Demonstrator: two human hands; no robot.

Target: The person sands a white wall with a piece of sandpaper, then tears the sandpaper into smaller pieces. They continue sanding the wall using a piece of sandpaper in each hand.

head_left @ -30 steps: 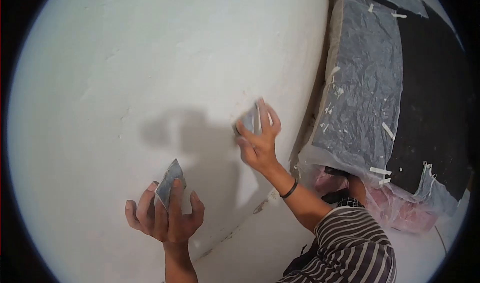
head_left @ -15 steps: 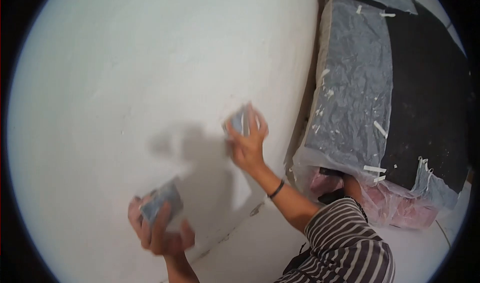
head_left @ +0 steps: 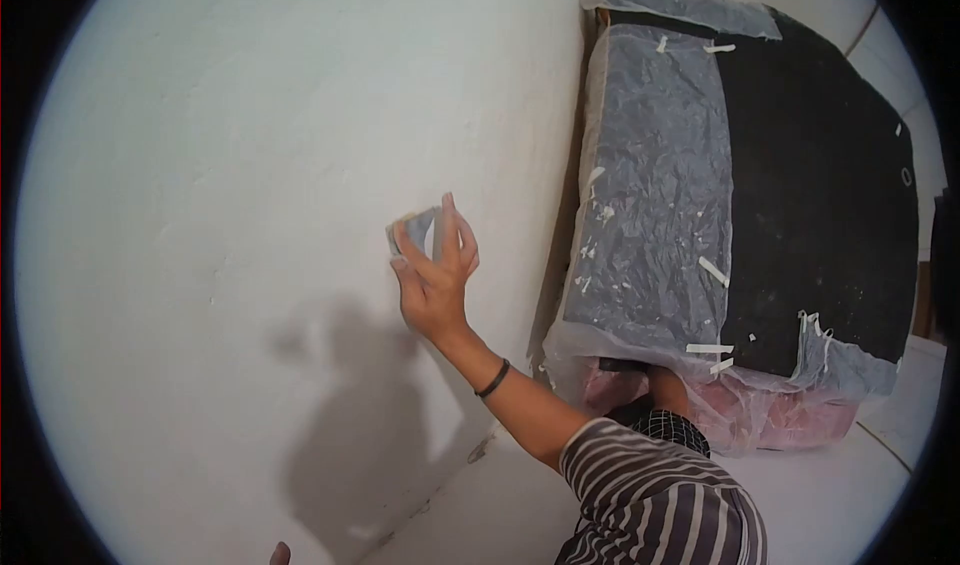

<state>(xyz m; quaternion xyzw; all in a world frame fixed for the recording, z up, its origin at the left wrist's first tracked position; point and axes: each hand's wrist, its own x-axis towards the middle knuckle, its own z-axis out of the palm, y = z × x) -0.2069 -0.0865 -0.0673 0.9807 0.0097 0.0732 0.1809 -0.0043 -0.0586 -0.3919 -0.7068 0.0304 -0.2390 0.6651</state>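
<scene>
My right hand [head_left: 435,290] is closed on a piece of grey sandpaper [head_left: 417,231] with a pale tan edge, held against or very close to the white wall [head_left: 180,195]. Its fingers spread over the piece and point up, the thumb lying to the left. Of my left hand [head_left: 281,554] only a fingertip shows at the bottom edge. The rest of that hand, and anything in it, lies outside the view.
To the right stands a large dark piece of furniture [head_left: 820,195], partly under clear plastic sheeting [head_left: 655,185] with white tape scraps. Pink wrapped material [head_left: 805,423] shows at its lower end. A cracked seam [head_left: 478,451] marks the wall's foot.
The view has shifted, so the furniture sits further left. My right hand still holds the sandpaper at the wall. My left hand, holding a similar grey piece before, has dropped nearly out of view.
</scene>
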